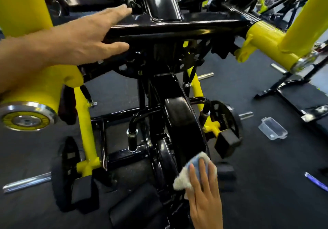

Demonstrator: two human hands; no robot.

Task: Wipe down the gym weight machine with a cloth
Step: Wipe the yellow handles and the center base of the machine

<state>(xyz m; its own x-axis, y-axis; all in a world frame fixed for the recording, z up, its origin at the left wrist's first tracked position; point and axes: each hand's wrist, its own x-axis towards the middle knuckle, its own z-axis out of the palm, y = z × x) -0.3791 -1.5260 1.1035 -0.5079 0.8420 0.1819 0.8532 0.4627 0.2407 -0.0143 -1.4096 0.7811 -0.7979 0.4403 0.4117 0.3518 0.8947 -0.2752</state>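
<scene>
Pressing the cloth (pixel 193 172) flat against the machine's black central pad (pixel 184 126) with the right hand (pixel 204 196), fingers straight, nothing clenched. Left hand (pixel 85 39) resting released, fingers extended, on the black crossbar (pixel 177 27) above, apparently for bracing. Pad's long axis running up and away from the right hand toward the crossbar; unwiped length lies ahead of the fingertips, so the next stroke probably goes forward along it. Right hand nearer the pad. Cloth partly covered by the fingers; pad's lower end and underside hidden; frame edges blurred. Clear container (pixel 272 128) on the floor, right.
</scene>
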